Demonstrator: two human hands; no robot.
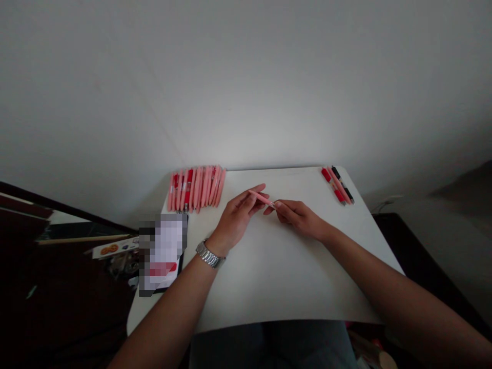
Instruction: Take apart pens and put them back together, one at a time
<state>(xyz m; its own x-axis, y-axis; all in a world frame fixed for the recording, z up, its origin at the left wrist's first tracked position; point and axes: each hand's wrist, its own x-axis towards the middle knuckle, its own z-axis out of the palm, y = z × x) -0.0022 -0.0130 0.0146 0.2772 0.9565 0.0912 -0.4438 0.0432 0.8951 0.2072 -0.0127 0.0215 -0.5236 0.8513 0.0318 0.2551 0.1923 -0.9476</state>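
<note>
Above the middle of the white table, a pink pen is held between my two hands. My left hand, with a metal watch at its wrist, closes its thumb and fingers on the pen's pink barrel. At the other end, my right hand pinches the silvery tip between thumb and fingers. A dense row of pens, mostly pink with a few red ones, lies at the table's back left. At the back right lie a red pen, another pink pen and a black pen.
A phone or tablet, its screen blurred out, lies at the table's left edge. A pale wall rises directly behind the table. Dark furniture stands to the right, and cluttered items are at the left.
</note>
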